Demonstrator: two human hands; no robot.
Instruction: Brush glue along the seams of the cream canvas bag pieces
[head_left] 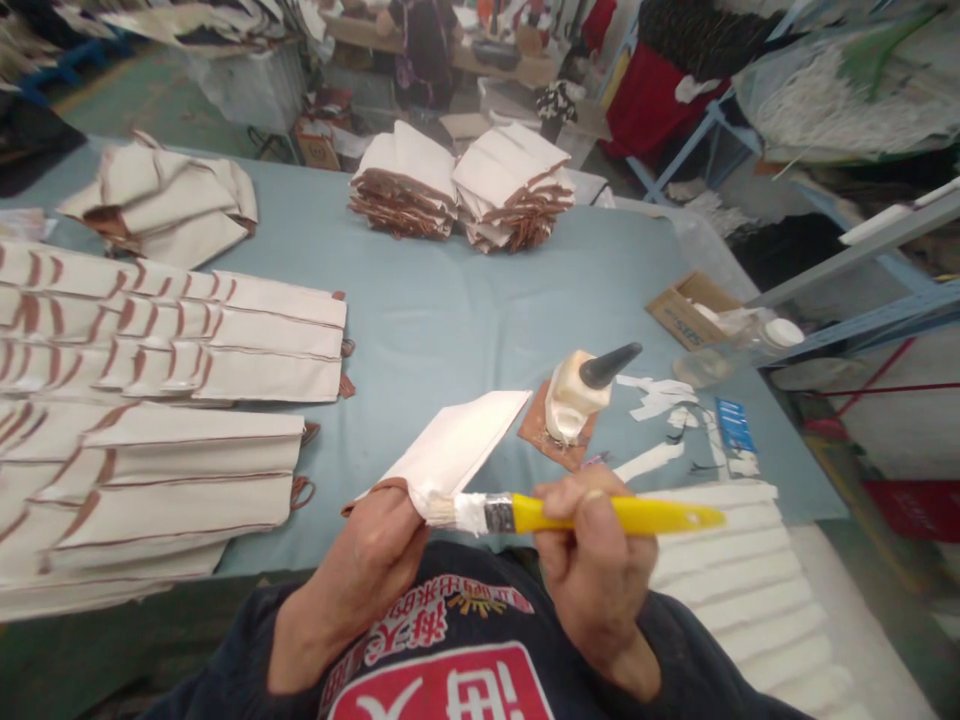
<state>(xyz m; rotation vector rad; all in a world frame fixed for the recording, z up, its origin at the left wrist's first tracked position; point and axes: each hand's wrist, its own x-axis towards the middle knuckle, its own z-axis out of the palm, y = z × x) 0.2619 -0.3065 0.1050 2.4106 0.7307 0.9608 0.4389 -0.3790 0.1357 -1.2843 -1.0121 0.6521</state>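
Observation:
My right hand (600,570) is closed around the yellow handle of a paintbrush (637,515), held level with its bristles to the left. White tape or a similar wrap covers part of the brush head. The bristle tips meet the near edge of a cream fabric piece (457,440) with brown trim. My left hand (379,545) grips that piece at its trimmed end, fingers closed. Just beyond my right hand, a cream glue bottle (574,395) with a black nozzle leans on a brown scrap (536,425).
Rows of overlapping cream pieces (187,440) cover the table's left. Two stacks (401,180) stand at the back, a loose heap (172,200) at far left. White strips (652,395), a cardboard box (690,310) and cream layered strips (742,570) lie right. A person (427,50) is beyond.

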